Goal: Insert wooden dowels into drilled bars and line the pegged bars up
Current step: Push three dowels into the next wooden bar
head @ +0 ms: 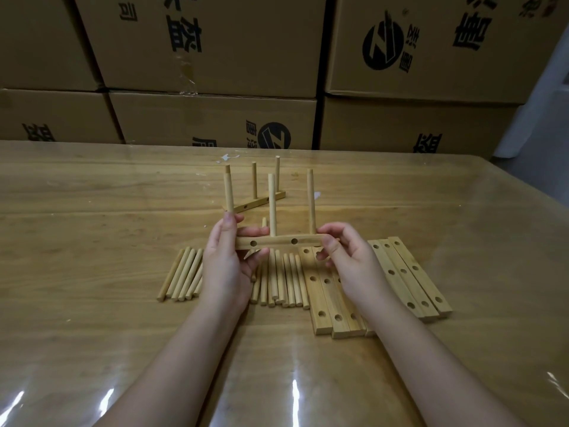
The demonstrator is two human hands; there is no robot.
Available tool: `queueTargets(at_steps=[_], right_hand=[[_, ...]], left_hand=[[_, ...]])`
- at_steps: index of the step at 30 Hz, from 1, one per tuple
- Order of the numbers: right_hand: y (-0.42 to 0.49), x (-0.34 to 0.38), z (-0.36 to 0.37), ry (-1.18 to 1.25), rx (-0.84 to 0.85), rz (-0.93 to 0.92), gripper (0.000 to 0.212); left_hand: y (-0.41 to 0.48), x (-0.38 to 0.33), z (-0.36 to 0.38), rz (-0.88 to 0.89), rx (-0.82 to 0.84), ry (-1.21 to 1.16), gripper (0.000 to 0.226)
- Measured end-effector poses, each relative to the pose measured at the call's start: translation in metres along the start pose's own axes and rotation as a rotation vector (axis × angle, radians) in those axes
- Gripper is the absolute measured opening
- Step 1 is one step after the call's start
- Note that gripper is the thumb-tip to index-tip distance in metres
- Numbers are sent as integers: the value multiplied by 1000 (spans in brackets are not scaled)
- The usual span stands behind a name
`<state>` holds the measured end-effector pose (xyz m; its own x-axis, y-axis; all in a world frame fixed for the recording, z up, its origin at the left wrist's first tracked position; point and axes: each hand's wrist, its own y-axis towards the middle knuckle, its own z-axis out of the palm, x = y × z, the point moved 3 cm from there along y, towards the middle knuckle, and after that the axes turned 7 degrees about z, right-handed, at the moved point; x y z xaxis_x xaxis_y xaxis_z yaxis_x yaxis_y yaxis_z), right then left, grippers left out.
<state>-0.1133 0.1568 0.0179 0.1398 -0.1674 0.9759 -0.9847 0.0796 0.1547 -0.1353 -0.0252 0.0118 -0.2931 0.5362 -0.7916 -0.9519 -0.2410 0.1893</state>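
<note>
Desk [92,318]: wood-grain top under a glossy clear sheet, with glare streaks near its front edge.
Forearms: both bare, reaching from the near edge toward the held bar.
Drilled bars [409,278]: flat on the desk side by side, below and to the right of the held bar. Each shows holes in its top face, and some lie under the right wrist.
Loose dowels [291,278]: flat on the desk in a row, directly below the held bar and partly covered by the left hand.
Left hand [224,263]: grasps the left end of the held bar, thumb up over its front, fingers curled behind and beneath.
Right hand [348,260]: pinches the right end of the held bar, thumb on the front, fingers curled behind.
Held bar [278,241]: lifted off the desk, level and crosswise between the hands. Two holes show in the face turned to the camera.
Standing dowels [272,204]: three rise straight up from the held bar's top, one near each end and one in the middle. The left thumb hides the base of the left one.
Pegged bar [258,203]: on the desk beyond the held bar, set at a slant, with two dowels visibly upright in it.
Cardboard boxes [200,57]: stacked behind the desk, well beyond the held bar, with black print.
</note>
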Motion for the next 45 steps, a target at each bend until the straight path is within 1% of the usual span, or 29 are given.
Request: queueTargets(at_steps=[4, 14, 17, 19, 21, 24, 25, 27, 31, 34, 37, 39, 43, 45], right_hand=[[2, -1, 0, 10, -4, 17, 13], [0, -2, -2, -10, -23, 51, 14], [-1, -2, -2, -26, -58, 72, 16], [-1, -2, -4, -3, -112, 73, 18], [-2, -2, -8, 42, -193, 65, 19], [-3, -3, -15, 113, -290, 98, 21], [-2, -4, -17, 141, -310, 118, 22], [-2, -4, -19, 180, -335, 145, 22], [-2, -4, -21, 197, -365, 150, 21], [-2, -5, -21, 204, -355, 162, 21], [-1, -3, -20, 191, -313, 156, 21], [-1, -2, -18, 180, -298, 144, 19], [1, -3, -14, 147, -266, 143, 16], [2, -4, -13, 125, -259, 150, 13]], left_hand=[[1, 1, 0, -20, -6, -24, 21], [2, 5, -1, -16, -9, -4, 24], [-1, 1, 3, 32, 47, 113, 27], [-4, -1, 6, 62, 108, 236, 32], [-9, -4, 8, 109, 169, 416, 28], [-16, -11, 12, 245, 295, 786, 18], [-18, -13, 13, 268, 333, 843, 18], [-21, -19, 14, 213, 362, 852, 17], [-13, -34, 4, -16, 357, 828, 22], [-6, -36, 0, -159, 432, 913, 26], [4, -38, 1, -160, 529, 1077, 16], [13, -42, 0, -158, 565, 1106, 12], [40, -50, -7, -89, 540, 1178, 14], [55, -48, -12, -21, 491, 1229, 21]])
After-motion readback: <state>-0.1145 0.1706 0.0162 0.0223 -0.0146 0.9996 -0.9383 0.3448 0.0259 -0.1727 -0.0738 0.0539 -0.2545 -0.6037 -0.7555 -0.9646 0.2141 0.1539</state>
